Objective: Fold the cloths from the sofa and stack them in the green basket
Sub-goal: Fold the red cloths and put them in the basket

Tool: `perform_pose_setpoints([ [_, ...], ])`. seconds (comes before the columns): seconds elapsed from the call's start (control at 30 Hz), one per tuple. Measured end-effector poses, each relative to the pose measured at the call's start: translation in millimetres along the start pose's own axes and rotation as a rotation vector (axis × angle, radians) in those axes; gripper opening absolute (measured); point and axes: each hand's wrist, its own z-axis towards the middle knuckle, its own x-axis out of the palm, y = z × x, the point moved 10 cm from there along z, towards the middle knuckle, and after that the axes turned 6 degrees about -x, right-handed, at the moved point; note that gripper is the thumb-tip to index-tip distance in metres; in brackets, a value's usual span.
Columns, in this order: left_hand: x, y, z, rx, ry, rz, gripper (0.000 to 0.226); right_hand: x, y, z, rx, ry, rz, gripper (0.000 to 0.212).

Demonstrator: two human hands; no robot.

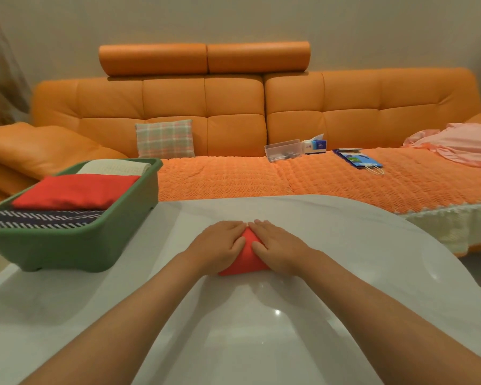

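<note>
A small folded red cloth (245,259) lies on the white table (345,259) in front of me. My left hand (217,245) and my right hand (275,245) lie flat on it side by side, fingers straight, pressing it down and covering most of it. The green basket (75,245) stands on the table's left side. It holds a folded red cloth (75,191), a dark cloth with white dashes (39,219) and a cream cloth (114,166). A pink cloth (461,147) lies crumpled on the orange sofa (233,107) at the far right.
On the sofa seat are a plaid cushion (165,138), a clear plastic box (283,150), a tissue box (315,145) and a blue paper bag (357,159). An orange quilted cover (233,179) spreads over the seat. The basket's wall stands close to my left forearm.
</note>
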Motion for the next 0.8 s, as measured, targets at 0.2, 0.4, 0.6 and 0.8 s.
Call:
perform_pose_setpoints([
  [0.2, 13, 25, -13, -0.049, 0.112, 0.000, 0.067, 7, -10, -16, -0.023, 0.166, 0.080, 0.102],
  [0.4, 9, 14, -20, 0.028, 0.196, 0.249, 0.090, 3, -2, -17, -0.042, 0.142, -0.039, 0.097],
  [0.6, 11, 29, -28, -0.035, 0.057, 0.133, 0.072, 3, 16, -10, -0.082, 0.015, -0.194, 0.074],
  [0.8, -39, 43, -30, 0.028, -0.057, 0.176, 0.053, -20, 47, 2, -0.150, -0.209, -0.117, 0.055],
])
